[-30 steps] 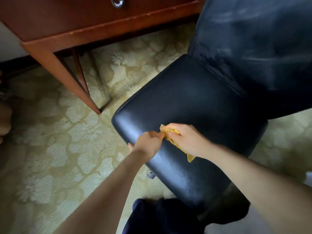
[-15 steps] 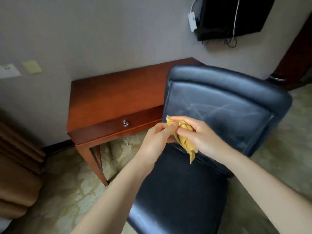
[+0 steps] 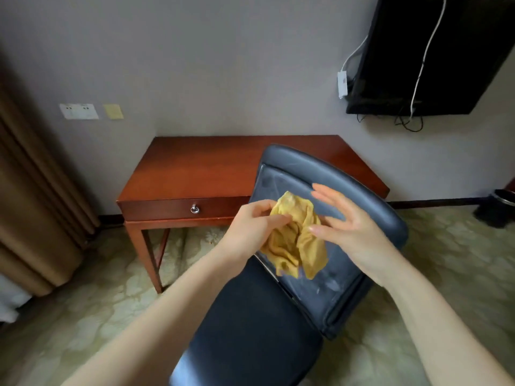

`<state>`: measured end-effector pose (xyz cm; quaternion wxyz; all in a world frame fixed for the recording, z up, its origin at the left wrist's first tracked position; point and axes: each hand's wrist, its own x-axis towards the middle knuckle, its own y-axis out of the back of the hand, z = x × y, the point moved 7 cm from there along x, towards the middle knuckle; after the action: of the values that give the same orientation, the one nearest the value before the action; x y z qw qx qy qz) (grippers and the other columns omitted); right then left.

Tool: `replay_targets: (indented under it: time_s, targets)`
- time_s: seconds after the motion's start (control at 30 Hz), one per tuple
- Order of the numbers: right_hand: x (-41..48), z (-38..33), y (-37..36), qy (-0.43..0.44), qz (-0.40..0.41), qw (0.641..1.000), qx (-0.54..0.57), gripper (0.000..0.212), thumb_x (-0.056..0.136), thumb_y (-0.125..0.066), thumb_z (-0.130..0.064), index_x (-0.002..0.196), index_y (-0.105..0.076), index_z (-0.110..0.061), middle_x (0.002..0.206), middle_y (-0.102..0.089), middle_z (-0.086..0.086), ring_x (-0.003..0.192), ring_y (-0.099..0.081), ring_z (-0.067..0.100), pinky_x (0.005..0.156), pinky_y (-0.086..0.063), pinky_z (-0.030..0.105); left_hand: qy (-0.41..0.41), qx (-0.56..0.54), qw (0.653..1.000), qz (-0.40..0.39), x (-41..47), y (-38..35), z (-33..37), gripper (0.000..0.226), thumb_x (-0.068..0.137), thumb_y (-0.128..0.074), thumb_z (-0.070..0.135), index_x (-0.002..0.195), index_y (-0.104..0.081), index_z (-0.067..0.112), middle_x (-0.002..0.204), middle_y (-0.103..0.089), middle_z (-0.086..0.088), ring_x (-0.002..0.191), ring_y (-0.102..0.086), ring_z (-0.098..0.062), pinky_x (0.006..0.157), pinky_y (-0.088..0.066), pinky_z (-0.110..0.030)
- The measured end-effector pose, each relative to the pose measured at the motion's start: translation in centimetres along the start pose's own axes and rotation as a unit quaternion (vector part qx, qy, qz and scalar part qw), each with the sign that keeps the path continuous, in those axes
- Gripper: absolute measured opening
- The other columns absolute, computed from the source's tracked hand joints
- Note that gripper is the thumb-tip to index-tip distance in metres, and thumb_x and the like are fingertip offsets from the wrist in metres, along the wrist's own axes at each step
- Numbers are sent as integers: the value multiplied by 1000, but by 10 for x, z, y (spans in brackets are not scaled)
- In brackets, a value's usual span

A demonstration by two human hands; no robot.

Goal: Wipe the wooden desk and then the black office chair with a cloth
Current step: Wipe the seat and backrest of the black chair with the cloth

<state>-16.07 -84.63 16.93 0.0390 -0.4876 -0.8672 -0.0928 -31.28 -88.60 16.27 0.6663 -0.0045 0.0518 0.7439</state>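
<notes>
Above the chair (image 3: 250, 330), the left grip (image 3: 248, 232) is pinching the cloth (image 3: 292, 246), the right grip (image 3: 354, 229) hovering spread beside it.

Readable text: none that I can make out from here.
Wall plate (image 3: 79, 111): a few tiny dark marks, too small to read.
Yellow note (image 3: 113, 111): beside the plate, looks blank or too faint to tell.
White adapter (image 3: 342, 84): no legible marking.
Black screen (image 3: 432, 51): dark, no brand legible.
Yellow cloth (image 3: 295, 240): no legible tag or print.
Bench (image 3: 209, 168): no lettering to read.
</notes>
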Motion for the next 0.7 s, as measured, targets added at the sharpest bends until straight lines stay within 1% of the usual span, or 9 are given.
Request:
replay_targets:
  time_s: [0.07,0.13,0.23,0.33,0.43,0.5,0.57,0.63,0.7]
  targets:
    - [-9,18,6,-38,25,998,31,77,58,-82,-45,126,-47,-50,134,-47,-24,115,-55,0,86,-50,19,-10,5,1000,-5,-1,-8,4,8,88,-62,12,91,-67,6,82,-67,-7,75,-63,-19,76,-51,-33]
    - [-16,40,1,-88,11,995,52,83,54,-82,-57,128,-49,-43,127,-58,-15,117,-56,6,91,-48,28,-17,20,999,-20,0,-16,4,10,89,-62,13,94,-66,5,84,-67,-6,77,-63,-17,78,-51,-31]
    - [-28,53,-3,-120,-32,988,93,56,65,-78,-49,115,-63,-29,111,-70,-1,105,-65,16,83,-51,26,-20,44,998,-47,6,-26,-1,7,88,-64,13,92,-67,7,82,-68,-4,75,-64,-15,77,-53,-31]
    - [-29,55,18,-123,8,991,58,46,68,-79,-34,110,-66,-23,106,-71,1,102,-66,17,88,-49,31,-24,80,992,-99,18,-34,-4,6,88,-65,14,90,-67,10,82,-71,-4,75,-66,-16,75,-55,-32]
    - [-20,40,49,-73,103,992,-18,34,74,-75,-3,99,-66,-24,93,-73,-5,92,-67,12,77,-51,20,-57,100,987,-111,37,-39,-1,9,88,-64,13,90,-64,4,76,-69,0,69,-65,-10,69,-54,-25]
    - [-13,22,64,-16,158,984,-79,37,74,-71,6,90,-67,-26,86,-72,-5,86,-66,13,77,-51,20,-92,106,986,-92,53,-37,6,6,88,-65,12,85,-63,6,71,-67,5,64,-61,-5,65,-51,-20]
    - [-7,1,72,46,197,968,-149,37,74,-70,7,85,-67,-29,86,-71,-5,88,-66,14,85,-50,28,-122,117,983,-71,68,-34,12,6,88,-65,12,85,-64,7,76,-67,2,68,-61,-6,71,-51,-25]
    - [-4,-17,68,115,202,946,-225,35,74,-70,4,83,-68,-30,89,-68,-11,93,-63,11,90,-47,28,-160,151,975,-41,81,-31,16,4,88,-64,13,86,-64,10,81,-68,0,75,-61,-11,77,-49,-29]
    - [-3,-26,53,166,148,940,-258,28,75,-71,-6,82,-69,-33,92,-66,-14,96,-61,10,90,-45,24,-192,175,966,1,88,-28,20,7,88,-61,12,83,-62,16,82,-67,1,77,-61,-13,74,-47,-24]
